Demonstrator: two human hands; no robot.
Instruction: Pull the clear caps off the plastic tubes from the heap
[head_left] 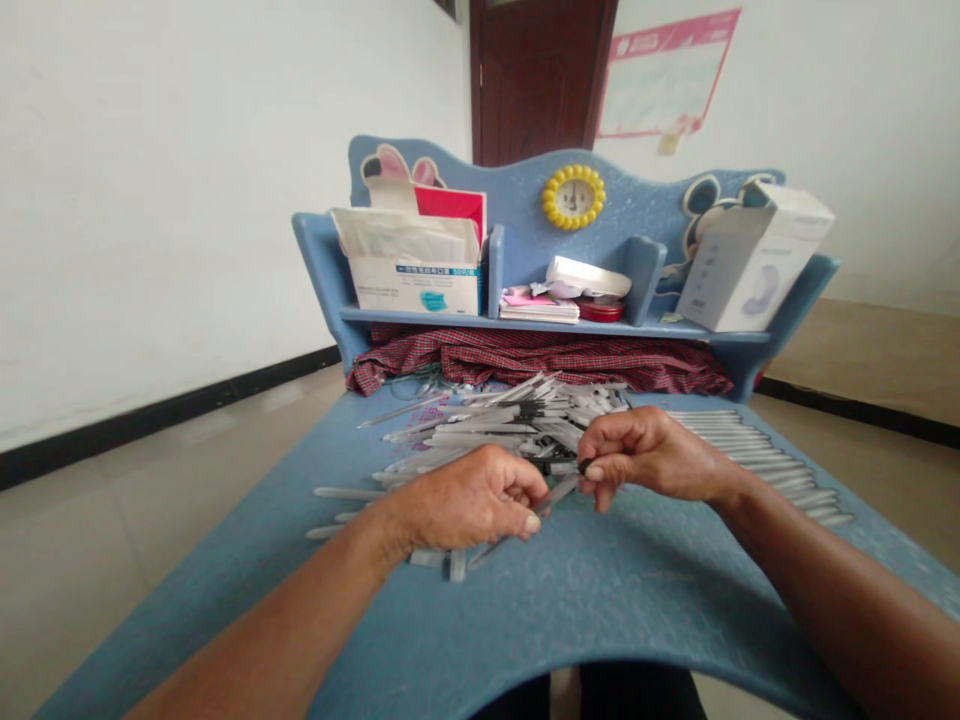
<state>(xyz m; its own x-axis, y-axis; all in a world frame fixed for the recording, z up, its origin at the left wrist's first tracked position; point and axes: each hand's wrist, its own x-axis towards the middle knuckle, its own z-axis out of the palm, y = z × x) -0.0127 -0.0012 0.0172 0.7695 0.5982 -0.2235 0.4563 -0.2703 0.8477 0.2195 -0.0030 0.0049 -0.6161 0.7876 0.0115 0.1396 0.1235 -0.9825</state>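
My left hand is closed round a slim translucent pen that slants up to the right. My right hand pinches a small black piece at the pen's upper end; whether it is seated on the pen, I cannot tell. Behind both hands lies a loose pile of pens and clear parts, some with black sections. A few short clear pieces rest below my left hand. Several pens in a neat row lie beyond my right forearm.
The blue desk has a raised shelf at its back. On the shelf stand a mask box, papers, a red tin and a white box. A checked cloth is bunched beneath the shelf.
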